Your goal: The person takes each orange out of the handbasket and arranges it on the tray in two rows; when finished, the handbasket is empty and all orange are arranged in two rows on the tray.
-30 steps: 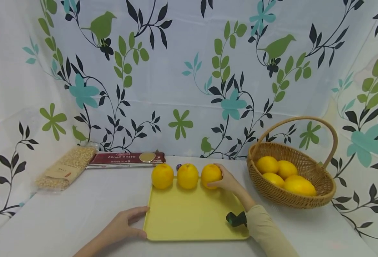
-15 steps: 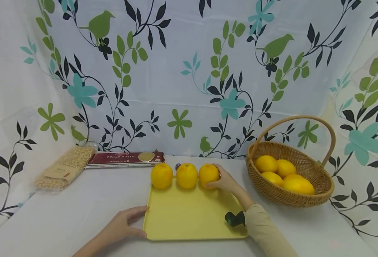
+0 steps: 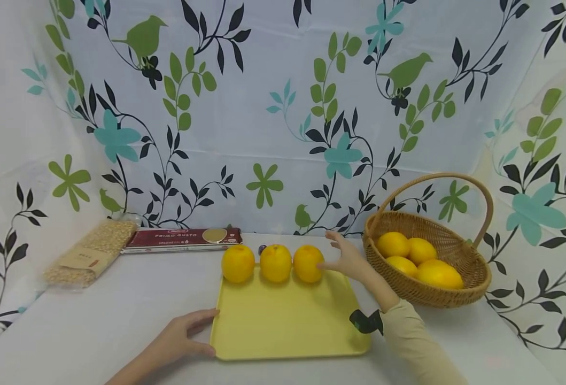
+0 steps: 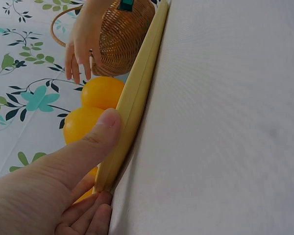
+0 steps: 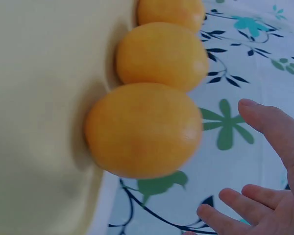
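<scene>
Three oranges stand in a row along the far edge of a yellow tray [image 3: 289,326]: a left orange [image 3: 238,263], a middle orange [image 3: 275,263] and a right orange [image 3: 308,264]. My right hand [image 3: 354,263] is just right of the right orange, thumb and fingers spread. In the right wrist view a gap shows between the nearest orange [image 5: 144,129] and the thumb [image 5: 269,125]. My left hand [image 3: 179,334] touches the tray's left side with thumb and fingers spaced along it. The left wrist view shows its thumb [image 4: 100,134] lying against the tray's wall.
At the right a wicker basket [image 3: 470,267] with a tall handle holds several yellow fruits [image 3: 436,274]. A bag of pale grains [image 3: 92,251] and a dark red spaghetti pack [image 3: 181,239] lie at the back left. A patterned cloth [image 3: 263,107] hangs behind the white table [image 3: 133,299].
My right hand has let go of the right orange, opened its fingers and drawn back to the right. The left hand has stayed at the tray's side.
</scene>
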The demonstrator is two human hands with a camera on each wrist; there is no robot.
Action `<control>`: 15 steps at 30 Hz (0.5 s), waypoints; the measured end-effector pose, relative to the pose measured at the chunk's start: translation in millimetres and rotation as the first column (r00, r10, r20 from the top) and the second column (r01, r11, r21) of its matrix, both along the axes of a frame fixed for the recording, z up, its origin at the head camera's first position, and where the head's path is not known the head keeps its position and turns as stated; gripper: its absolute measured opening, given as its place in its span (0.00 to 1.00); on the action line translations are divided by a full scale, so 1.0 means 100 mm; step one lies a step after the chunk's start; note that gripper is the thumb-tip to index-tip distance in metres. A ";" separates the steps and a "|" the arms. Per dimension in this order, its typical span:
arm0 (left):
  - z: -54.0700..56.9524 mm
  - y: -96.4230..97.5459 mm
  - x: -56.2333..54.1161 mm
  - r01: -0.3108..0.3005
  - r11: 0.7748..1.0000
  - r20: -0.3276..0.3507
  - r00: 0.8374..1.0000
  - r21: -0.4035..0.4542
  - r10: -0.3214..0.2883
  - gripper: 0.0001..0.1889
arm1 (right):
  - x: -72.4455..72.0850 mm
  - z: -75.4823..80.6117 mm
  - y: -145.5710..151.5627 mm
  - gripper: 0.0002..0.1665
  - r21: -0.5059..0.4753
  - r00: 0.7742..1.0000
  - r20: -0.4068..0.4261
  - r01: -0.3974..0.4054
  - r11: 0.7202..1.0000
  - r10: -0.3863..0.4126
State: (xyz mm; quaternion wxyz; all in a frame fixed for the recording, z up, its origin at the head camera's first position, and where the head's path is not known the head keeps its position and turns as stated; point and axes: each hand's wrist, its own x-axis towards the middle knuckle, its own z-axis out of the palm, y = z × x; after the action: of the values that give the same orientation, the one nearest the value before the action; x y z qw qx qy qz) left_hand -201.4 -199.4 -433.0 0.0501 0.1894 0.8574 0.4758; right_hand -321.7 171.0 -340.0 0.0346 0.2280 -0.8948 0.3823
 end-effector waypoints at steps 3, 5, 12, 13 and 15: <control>0.01 -0.01 0.00 -0.004 1.000 -0.003 1.000 -0.004 0.004 0.40 | 0.04 0.15 0.08 0.48 0.027 0.999 -0.033 0.001 1.000 0.000; 0.01 -0.01 -0.01 0.001 1.000 -0.001 1.000 0.002 -0.001 0.40 | 0.07 0.24 0.16 0.46 0.038 0.998 -0.058 0.007 0.999 -0.005; 0.01 0.00 0.00 0.011 1.000 0.000 1.000 0.009 -0.011 0.40 | 0.19 0.61 0.53 0.42 0.104 0.993 -0.108 0.049 0.993 -0.038; 0.01 0.00 0.00 0.009 1.000 -0.002 1.000 0.008 -0.009 0.41 | 0.21 0.67 0.59 0.41 0.132 0.993 -0.113 0.056 0.990 -0.042; 0.01 0.00 0.00 0.007 1.000 -0.006 1.000 0.007 -0.007 0.40 | 0.23 0.78 0.71 0.40 0.185 0.992 -0.112 0.072 0.980 -0.052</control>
State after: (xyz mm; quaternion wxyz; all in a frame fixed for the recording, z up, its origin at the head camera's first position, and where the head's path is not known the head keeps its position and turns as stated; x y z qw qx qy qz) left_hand -201.3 -199.8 -432.1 0.0487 0.1939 0.8552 0.4783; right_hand -298.3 242.0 -261.7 0.0723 0.2223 -0.9305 0.2819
